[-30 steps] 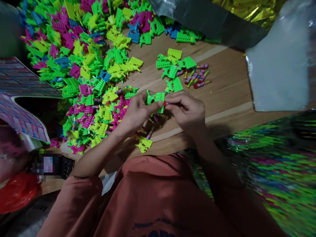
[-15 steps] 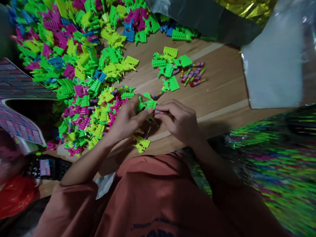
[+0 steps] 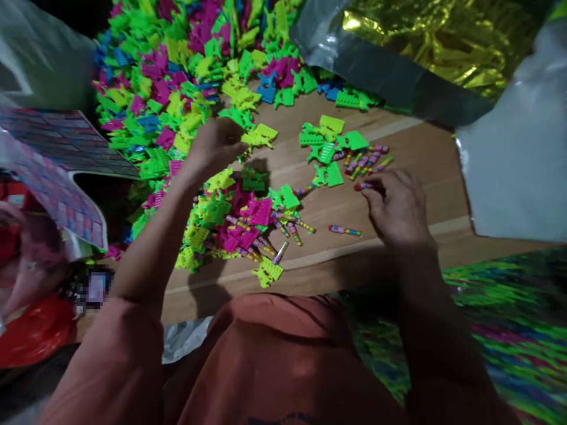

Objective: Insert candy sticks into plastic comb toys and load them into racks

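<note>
My left hand [image 3: 219,143] is over the near side of the toy pile, its fingers curled in shadow. Its thumb tip reaches a yellow animal-shaped plastic piece [image 3: 261,136], with green pieces just beyond; what the fingers enclose is hidden. On the right, my right hand [image 3: 401,203] pinches a small crayon-like stick [image 3: 361,186], whose red end shows past the fingertips. Several similar sticks [image 3: 365,160] with purple labels lie just beyond it. A lone stick [image 3: 345,230] rests on the wood to its left.
A large heap of green, yellow, pink and blue plastic pieces [image 3: 163,77] covers the back left. Pink pieces [image 3: 259,211] and sticks lie front centre. A gold-lined bag [image 3: 420,53] and white package [image 3: 509,177] are at right; printed cardboard [image 3: 62,136] stands left.
My hands have parted from working together on a green piece and stick. The left moved up and left to the pile; the right moved right toward the sticks. The view also shifted.
</note>
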Motion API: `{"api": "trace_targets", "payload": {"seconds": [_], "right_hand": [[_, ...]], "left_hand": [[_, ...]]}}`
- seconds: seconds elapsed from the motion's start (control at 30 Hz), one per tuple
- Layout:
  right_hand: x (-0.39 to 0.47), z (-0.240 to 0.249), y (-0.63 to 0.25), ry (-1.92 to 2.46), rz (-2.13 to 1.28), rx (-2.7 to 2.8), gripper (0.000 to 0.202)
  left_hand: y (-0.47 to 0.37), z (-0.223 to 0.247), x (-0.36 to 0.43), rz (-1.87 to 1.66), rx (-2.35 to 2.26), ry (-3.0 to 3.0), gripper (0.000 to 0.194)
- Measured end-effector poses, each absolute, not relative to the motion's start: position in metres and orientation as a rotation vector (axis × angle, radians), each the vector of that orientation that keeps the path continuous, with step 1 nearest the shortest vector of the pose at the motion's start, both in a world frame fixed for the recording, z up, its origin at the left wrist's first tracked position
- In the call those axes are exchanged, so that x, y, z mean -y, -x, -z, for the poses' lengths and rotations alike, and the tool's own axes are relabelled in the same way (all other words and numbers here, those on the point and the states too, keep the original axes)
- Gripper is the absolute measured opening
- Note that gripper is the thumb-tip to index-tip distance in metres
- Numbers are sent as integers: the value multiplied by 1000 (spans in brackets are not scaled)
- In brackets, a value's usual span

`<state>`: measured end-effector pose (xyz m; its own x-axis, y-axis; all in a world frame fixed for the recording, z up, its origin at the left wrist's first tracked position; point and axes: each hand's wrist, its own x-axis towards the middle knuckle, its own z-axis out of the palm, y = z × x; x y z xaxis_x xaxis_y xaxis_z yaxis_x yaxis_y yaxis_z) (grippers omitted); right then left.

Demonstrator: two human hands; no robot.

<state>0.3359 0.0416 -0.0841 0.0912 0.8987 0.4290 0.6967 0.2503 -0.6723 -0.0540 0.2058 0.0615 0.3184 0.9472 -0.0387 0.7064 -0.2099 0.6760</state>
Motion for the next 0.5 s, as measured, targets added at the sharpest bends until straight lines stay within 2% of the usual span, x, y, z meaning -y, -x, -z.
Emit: {"api": "trace_targets", "payload": {"seconds": [0.07,0.13,0.17,0.2,0.3,0.5], "right_hand": [[-38,87,-327,1480,-304,1700,10],[-35,89,-321,1477,-307,1737,14],[-33,90,-320,1477,-299,1743,15],[-32,91,-319,1475,-286,1743,14],[-30,88,-316,1476,-270,1753,14],[-31,57,-281,1459,-510,1566,16]], "left_hand": [[30,-35,-234,-424,-1537,-2006,24],[9,-15,-253,-315,-1570,-2089,47],[1,-7,-259,-263,-1578,-2142,52],[-5,-2,-262,-212,-1582,-2189,51],[-12,-1,-264,-195,-1587,-2215,25],[-11,-30,-219,-563,-1188,-1734,18]]}}
